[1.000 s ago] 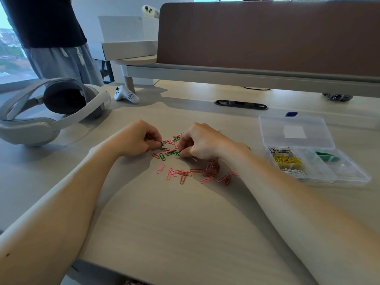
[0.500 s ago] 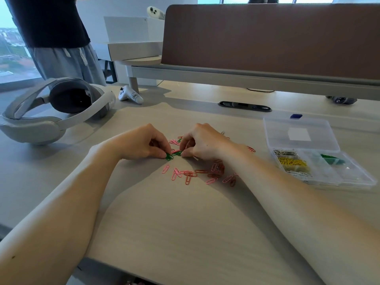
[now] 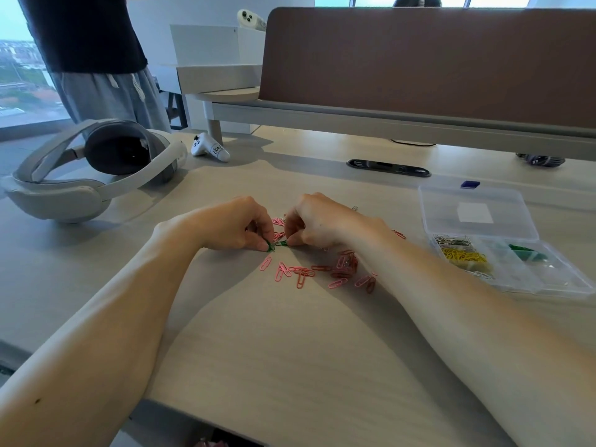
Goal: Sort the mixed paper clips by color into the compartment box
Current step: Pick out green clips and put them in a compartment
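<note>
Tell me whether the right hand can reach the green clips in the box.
Probably yes: the compartment box stands open on the side of the right hand, its green clips uncovered, with only table and a stray red clip between.

Handwritten label on white controller [image 3: 210, 149] — too blurred to read.

Pale table [image 3: 290, 366] with scattered items.
Pink paper clips [image 3: 302, 271] are strewn mid-table; a box [image 3: 562, 280] is set right, a headset [image 3: 64, 192] far left.
</note>
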The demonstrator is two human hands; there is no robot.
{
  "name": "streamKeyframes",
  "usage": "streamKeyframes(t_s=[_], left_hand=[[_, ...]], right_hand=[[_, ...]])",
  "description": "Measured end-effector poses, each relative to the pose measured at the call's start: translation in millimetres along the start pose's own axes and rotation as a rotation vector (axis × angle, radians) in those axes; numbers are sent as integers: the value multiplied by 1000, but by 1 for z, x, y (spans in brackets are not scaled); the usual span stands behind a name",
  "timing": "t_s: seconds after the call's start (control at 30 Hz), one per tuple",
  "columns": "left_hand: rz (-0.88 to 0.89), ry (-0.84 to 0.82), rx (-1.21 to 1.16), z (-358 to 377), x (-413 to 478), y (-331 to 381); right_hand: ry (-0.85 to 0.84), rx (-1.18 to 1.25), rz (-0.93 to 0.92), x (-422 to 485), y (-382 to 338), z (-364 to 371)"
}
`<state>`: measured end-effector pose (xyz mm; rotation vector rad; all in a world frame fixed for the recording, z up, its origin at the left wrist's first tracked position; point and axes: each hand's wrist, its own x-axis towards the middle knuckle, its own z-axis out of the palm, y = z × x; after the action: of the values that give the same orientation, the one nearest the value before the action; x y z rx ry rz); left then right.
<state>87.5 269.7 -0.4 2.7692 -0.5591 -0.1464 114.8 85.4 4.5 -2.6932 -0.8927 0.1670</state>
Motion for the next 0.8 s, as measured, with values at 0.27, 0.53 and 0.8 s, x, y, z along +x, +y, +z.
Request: streamKeyframes(t_s=[0.27, 0.53, 0.8], left_hand=[[-3, 38, 7, 0, 0, 0], [-27, 141, -178, -5, -3, -6], [-56, 239, -180, -1, 0, -12]], right_hand=[[53, -6, -7, -5, 4, 2], [61, 93, -26, -4, 6, 0], [16, 82, -26, -1, 0, 2]])
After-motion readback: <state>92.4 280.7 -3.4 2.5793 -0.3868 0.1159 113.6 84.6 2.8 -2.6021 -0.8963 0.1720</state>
